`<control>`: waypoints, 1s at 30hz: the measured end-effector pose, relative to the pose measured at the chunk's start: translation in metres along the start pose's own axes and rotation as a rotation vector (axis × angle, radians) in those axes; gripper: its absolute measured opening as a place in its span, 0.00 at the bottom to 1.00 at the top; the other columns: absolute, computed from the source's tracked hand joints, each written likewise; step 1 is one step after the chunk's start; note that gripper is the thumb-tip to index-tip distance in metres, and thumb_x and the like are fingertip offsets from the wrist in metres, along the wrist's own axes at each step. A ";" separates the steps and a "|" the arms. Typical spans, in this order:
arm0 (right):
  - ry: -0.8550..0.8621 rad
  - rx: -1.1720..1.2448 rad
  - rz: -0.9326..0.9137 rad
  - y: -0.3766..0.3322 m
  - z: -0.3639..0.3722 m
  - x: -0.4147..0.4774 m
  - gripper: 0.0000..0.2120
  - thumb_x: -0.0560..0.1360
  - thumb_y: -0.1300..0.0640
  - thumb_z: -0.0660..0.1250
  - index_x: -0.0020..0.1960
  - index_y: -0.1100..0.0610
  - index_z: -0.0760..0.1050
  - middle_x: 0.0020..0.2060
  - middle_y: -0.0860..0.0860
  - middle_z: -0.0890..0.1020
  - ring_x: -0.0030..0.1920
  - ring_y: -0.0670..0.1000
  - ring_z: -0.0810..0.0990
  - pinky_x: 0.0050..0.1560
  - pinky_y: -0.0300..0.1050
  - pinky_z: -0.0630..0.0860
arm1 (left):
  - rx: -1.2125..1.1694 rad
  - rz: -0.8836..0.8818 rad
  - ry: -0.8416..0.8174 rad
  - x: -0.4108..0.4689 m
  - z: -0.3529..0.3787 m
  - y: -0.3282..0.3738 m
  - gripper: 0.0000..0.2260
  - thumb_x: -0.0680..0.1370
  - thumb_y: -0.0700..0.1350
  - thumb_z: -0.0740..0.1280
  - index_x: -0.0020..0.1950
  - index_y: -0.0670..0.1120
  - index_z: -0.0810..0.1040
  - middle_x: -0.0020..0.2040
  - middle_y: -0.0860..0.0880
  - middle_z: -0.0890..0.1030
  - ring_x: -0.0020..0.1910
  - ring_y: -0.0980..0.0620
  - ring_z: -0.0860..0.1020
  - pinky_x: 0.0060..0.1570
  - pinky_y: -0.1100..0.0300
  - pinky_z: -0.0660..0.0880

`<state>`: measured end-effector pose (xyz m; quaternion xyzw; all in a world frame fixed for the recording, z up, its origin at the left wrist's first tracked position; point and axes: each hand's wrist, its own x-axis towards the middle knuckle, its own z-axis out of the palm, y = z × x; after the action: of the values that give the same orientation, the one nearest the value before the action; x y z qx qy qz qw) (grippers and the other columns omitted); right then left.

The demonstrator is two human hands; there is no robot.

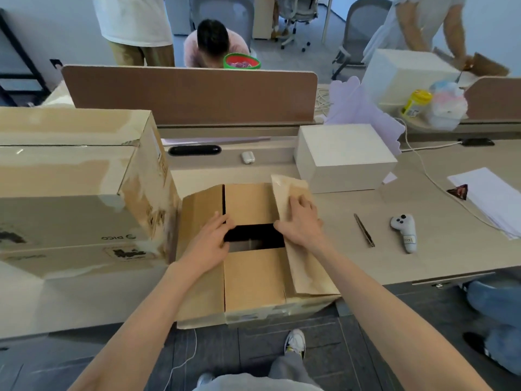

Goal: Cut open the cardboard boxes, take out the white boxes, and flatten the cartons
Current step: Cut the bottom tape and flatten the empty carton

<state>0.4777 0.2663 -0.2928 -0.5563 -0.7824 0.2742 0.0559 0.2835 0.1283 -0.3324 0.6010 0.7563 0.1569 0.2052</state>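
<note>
- Working from the open carton (253, 249) as the landmark: its top flaps are cut free, and the dark gap between them shows no white box, so by my judgement it is emptied and only needs flattening.
- One white box (345, 156) stands on the tabletop (408, 235) just beyond the carton's far right corner; I judge it to be the one taken out.
- Left of the carton, touching its side, a bigger cardboard box (76, 190) looks closed, its top seam not visibly opened. I judge that it is yet to be cut, unpacked and flattened.
- The knife (364, 230) lies on the tabletop to the right of the carton, apart from both hands.
- The left hand (212, 237) lies palm down on the carton's left flap, fingers (225, 222) spread and curling over the flap's edge into the gap, gripping nothing.
- The right hand (303, 221) presses flat on the half-raised right flap, fingers (296, 203) open and spread.
- Both forearms reach straight forward over the carton's near edge.
</note>
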 end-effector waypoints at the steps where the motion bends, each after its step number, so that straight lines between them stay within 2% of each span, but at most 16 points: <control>1: 0.024 0.161 0.013 0.001 -0.008 0.001 0.34 0.66 0.48 0.64 0.71 0.54 0.64 0.68 0.52 0.69 0.66 0.56 0.69 0.63 0.59 0.71 | 0.006 0.003 0.005 0.002 0.001 0.000 0.24 0.78 0.37 0.63 0.74 0.49 0.67 0.79 0.50 0.58 0.79 0.50 0.48 0.76 0.51 0.53; 3: 0.005 0.514 0.068 0.003 -0.030 0.002 0.28 0.66 0.56 0.62 0.67 0.52 0.71 0.59 0.50 0.77 0.54 0.52 0.77 0.52 0.51 0.77 | 0.026 -0.005 0.031 0.006 0.002 -0.003 0.25 0.78 0.35 0.62 0.75 0.48 0.65 0.79 0.50 0.58 0.79 0.50 0.47 0.74 0.56 0.54; 4: -0.035 0.636 0.082 0.007 -0.043 0.004 0.23 0.65 0.59 0.61 0.60 0.52 0.75 0.52 0.50 0.80 0.47 0.51 0.77 0.47 0.48 0.76 | 0.028 -0.014 0.037 0.008 0.001 -0.004 0.25 0.78 0.35 0.62 0.75 0.48 0.65 0.78 0.51 0.58 0.79 0.50 0.47 0.74 0.56 0.55; 6: -0.104 0.757 0.097 0.024 -0.067 0.006 0.14 0.62 0.62 0.60 0.44 0.53 0.77 0.38 0.51 0.76 0.37 0.51 0.72 0.36 0.44 0.69 | 0.030 -0.026 0.039 0.011 -0.001 -0.006 0.25 0.77 0.36 0.62 0.74 0.49 0.65 0.78 0.52 0.59 0.79 0.51 0.47 0.72 0.55 0.59; 7: -0.115 0.781 0.115 0.035 -0.078 0.006 0.10 0.61 0.62 0.61 0.40 0.53 0.76 0.35 0.52 0.74 0.34 0.51 0.71 0.34 0.43 0.66 | 0.036 -0.036 0.040 0.012 -0.002 -0.005 0.25 0.77 0.37 0.62 0.74 0.50 0.65 0.78 0.53 0.60 0.79 0.52 0.47 0.71 0.54 0.61; 9: -0.114 0.808 0.168 0.060 -0.093 0.009 0.09 0.63 0.60 0.64 0.42 0.54 0.78 0.36 0.54 0.79 0.35 0.52 0.76 0.36 0.43 0.73 | 0.055 -0.051 0.065 0.013 -0.003 -0.003 0.23 0.78 0.37 0.62 0.73 0.50 0.66 0.76 0.54 0.63 0.78 0.52 0.49 0.68 0.53 0.66; 11: -0.127 0.805 0.237 0.086 -0.101 0.016 0.12 0.69 0.60 0.68 0.51 0.53 0.80 0.44 0.56 0.84 0.43 0.56 0.83 0.46 0.50 0.80 | 0.054 -0.057 0.105 0.015 -0.002 0.001 0.21 0.78 0.38 0.61 0.71 0.49 0.68 0.74 0.53 0.66 0.78 0.51 0.50 0.68 0.53 0.66; 14: -0.112 0.604 0.290 0.113 -0.096 0.029 0.16 0.73 0.58 0.72 0.60 0.56 0.78 0.54 0.55 0.84 0.52 0.55 0.83 0.54 0.51 0.79 | 0.044 -0.073 0.139 0.019 0.002 0.003 0.20 0.79 0.39 0.61 0.71 0.49 0.68 0.73 0.54 0.67 0.78 0.51 0.51 0.69 0.55 0.64; 17: -0.094 0.250 0.312 0.116 -0.080 0.040 0.34 0.73 0.55 0.73 0.75 0.57 0.62 0.70 0.55 0.72 0.66 0.56 0.73 0.65 0.52 0.70 | 0.046 -0.081 0.153 0.019 0.005 0.003 0.20 0.79 0.39 0.62 0.71 0.50 0.68 0.74 0.54 0.66 0.78 0.52 0.50 0.67 0.56 0.66; 19: -0.100 0.052 0.242 0.103 -0.068 0.044 0.32 0.76 0.59 0.69 0.76 0.57 0.60 0.72 0.55 0.68 0.70 0.57 0.69 0.66 0.51 0.67 | 0.053 -0.087 0.158 0.020 0.006 0.002 0.21 0.79 0.39 0.62 0.72 0.50 0.67 0.74 0.54 0.65 0.77 0.52 0.51 0.67 0.56 0.66; 22: -0.005 -0.007 0.039 0.079 -0.052 0.049 0.25 0.75 0.67 0.62 0.72 0.58 0.68 0.68 0.54 0.73 0.67 0.56 0.71 0.62 0.45 0.68 | 0.077 -0.094 0.157 0.021 0.007 0.000 0.24 0.77 0.38 0.64 0.72 0.51 0.67 0.74 0.53 0.66 0.77 0.51 0.53 0.67 0.51 0.68; 23: 0.017 0.010 -0.043 0.071 -0.047 0.053 0.25 0.75 0.66 0.62 0.72 0.57 0.68 0.69 0.53 0.72 0.69 0.55 0.70 0.64 0.44 0.67 | 0.103 -0.097 0.164 0.022 0.006 -0.001 0.24 0.76 0.38 0.65 0.72 0.51 0.68 0.74 0.53 0.66 0.76 0.51 0.54 0.66 0.49 0.70; 25: -0.027 0.013 -0.193 0.056 -0.039 0.061 0.27 0.76 0.53 0.66 0.74 0.54 0.67 0.74 0.53 0.66 0.74 0.55 0.63 0.72 0.48 0.60 | 0.169 -0.105 0.192 0.024 0.004 0.000 0.25 0.75 0.39 0.66 0.72 0.51 0.68 0.73 0.52 0.66 0.74 0.51 0.58 0.64 0.48 0.71; 27: -0.160 -0.191 -0.303 0.047 -0.031 0.068 0.38 0.71 0.39 0.70 0.76 0.49 0.60 0.77 0.52 0.56 0.77 0.56 0.52 0.76 0.59 0.51 | 0.202 -0.125 0.229 0.027 0.000 0.002 0.25 0.76 0.40 0.67 0.72 0.51 0.68 0.73 0.53 0.66 0.72 0.52 0.61 0.65 0.48 0.68; 28: -0.203 -0.352 -0.358 0.045 -0.027 0.071 0.44 0.69 0.37 0.71 0.78 0.47 0.55 0.78 0.52 0.51 0.78 0.55 0.47 0.75 0.63 0.47 | 0.213 -0.134 0.244 0.028 -0.001 0.003 0.25 0.76 0.41 0.67 0.72 0.51 0.68 0.73 0.53 0.66 0.72 0.52 0.62 0.65 0.48 0.67; 30: -0.211 -0.581 -0.444 0.043 -0.020 0.076 0.48 0.69 0.42 0.73 0.79 0.46 0.48 0.78 0.52 0.44 0.78 0.55 0.41 0.74 0.67 0.41 | 0.248 -0.131 0.261 0.033 -0.004 0.003 0.25 0.76 0.42 0.68 0.72 0.51 0.68 0.73 0.54 0.66 0.71 0.52 0.63 0.65 0.49 0.67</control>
<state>0.4932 0.3522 -0.3137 -0.3345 -0.9306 0.0777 -0.1268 0.2778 0.1614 -0.3312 0.5457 0.8276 0.1255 0.0396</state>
